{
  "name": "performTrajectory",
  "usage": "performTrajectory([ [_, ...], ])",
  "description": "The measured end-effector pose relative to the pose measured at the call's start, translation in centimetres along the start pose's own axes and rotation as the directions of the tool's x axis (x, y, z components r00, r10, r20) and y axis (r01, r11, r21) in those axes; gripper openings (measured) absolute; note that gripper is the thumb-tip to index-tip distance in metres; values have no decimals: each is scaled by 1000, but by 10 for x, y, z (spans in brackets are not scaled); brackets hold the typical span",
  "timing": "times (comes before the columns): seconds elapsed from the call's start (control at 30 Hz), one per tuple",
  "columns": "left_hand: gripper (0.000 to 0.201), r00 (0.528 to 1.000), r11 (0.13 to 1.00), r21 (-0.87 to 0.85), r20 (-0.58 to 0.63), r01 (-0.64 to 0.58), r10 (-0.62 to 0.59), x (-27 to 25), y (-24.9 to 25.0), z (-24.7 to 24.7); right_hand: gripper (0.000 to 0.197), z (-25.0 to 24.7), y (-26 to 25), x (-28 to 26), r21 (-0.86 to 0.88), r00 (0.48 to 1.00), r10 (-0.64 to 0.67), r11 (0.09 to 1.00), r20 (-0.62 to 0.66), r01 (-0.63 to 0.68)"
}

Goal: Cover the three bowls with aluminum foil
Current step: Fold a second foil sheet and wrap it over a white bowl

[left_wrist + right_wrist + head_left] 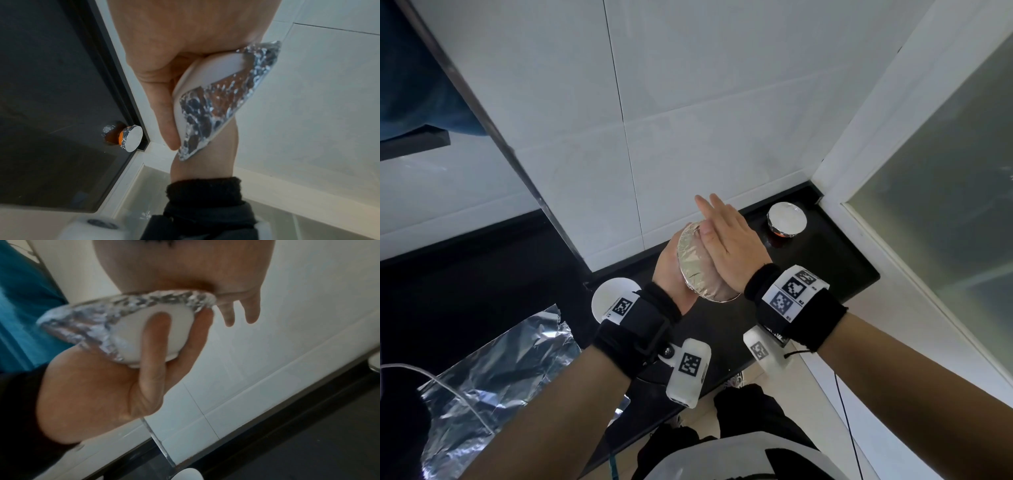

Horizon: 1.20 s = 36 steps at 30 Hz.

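Note:
My left hand (669, 270) grips a white bowl (216, 68) from below and holds it tilted on its side above the black counter (835, 260). Crinkled aluminum foil (693, 263) covers its mouth and folds over the rim. My right hand (722, 233) lies flat on the foil with its fingers straight. In the right wrist view my left thumb (156, 345) crosses the white bowl's (127, 340) side. A foil-covered orange bowl (787, 219) stands at the counter's back right corner. Partly behind my left wrist sits an uncovered white bowl (607, 294).
A loose sheet of aluminum foil (496, 377) lies crumpled on the counter at the lower left. White tiled wall (688, 120) rises behind the counter, and a frosted glass panel (945, 205) closes off the right side. The counter's front edge runs just below my wrists.

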<state>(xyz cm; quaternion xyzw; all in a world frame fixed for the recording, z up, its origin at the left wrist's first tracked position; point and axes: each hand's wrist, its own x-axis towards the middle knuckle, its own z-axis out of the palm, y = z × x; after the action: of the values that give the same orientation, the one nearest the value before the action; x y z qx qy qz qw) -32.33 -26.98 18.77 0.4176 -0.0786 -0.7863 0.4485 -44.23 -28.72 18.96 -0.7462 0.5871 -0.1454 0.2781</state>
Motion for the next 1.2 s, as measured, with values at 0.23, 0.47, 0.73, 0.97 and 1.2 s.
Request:
performTrajectory([
  [0.23, 31, 999, 1000, 4, 32, 16, -16, 14, 0, 8, 47, -14, 47, 10, 447, 984, 172, 877, 53, -177],
  [0.47, 72, 993, 972, -201, 34, 119, -114, 45, 1, 10, 98, -4, 69, 9, 725, 967, 152, 641, 203, -253],
  [0.73, 48, 998, 995, -81, -37, 50, -53, 77, -13, 27, 63, 7, 104, 36, 780, 755, 213, -63, 620, -623],
  [0.97, 17, 915, 922, 387, -384, 35, 126, 130, -17, 29, 53, -10, 133, 61, 747, 698, 267, -276, 664, -605],
  [1.2, 39, 867, 878, 455, -487, 151, 104, 145, -11, 19, 40, -17, 150, 88, 774, 672, 442, -87, 594, -628],
])
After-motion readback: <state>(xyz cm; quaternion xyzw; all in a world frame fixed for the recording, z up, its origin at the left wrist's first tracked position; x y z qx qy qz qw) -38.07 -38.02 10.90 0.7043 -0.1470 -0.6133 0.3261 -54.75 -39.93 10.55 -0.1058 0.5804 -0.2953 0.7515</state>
